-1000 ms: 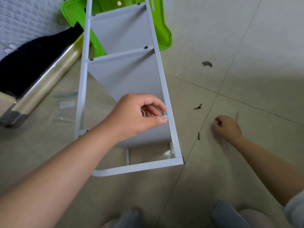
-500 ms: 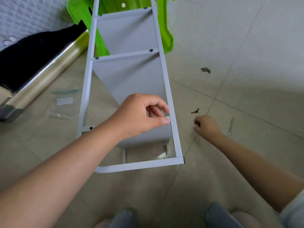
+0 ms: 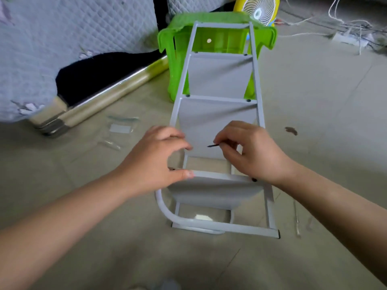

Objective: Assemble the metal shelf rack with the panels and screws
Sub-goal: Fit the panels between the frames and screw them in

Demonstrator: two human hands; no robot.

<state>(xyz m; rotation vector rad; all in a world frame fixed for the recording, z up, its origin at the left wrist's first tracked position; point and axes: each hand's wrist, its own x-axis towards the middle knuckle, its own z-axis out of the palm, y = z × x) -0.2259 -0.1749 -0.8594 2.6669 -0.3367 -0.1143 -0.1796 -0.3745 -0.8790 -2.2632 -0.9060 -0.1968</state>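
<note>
I read this as a bedroom in a home, with the work going on at floor level. My landmark is the green plastic stool point(image 3: 169, 70), if a stool is what it is, since the wide lens bends it. Left of it, a quilted grey bedspread point(image 3: 83, 38) with a flower print hangs over a shiny metal bed rail point(image 3: 109, 93) that sits low on the floor. Just behind the stool stands a small yellow fan point(image 3: 260, 9). Off to its right, well apart, white cords point(image 3: 356, 25) trail around a power strip point(image 3: 347, 37). Pale floor tiles point(image 3: 324, 105) spread all round it, with clear plastic packaging point(image 3: 121, 128) lying to its front left.
</note>
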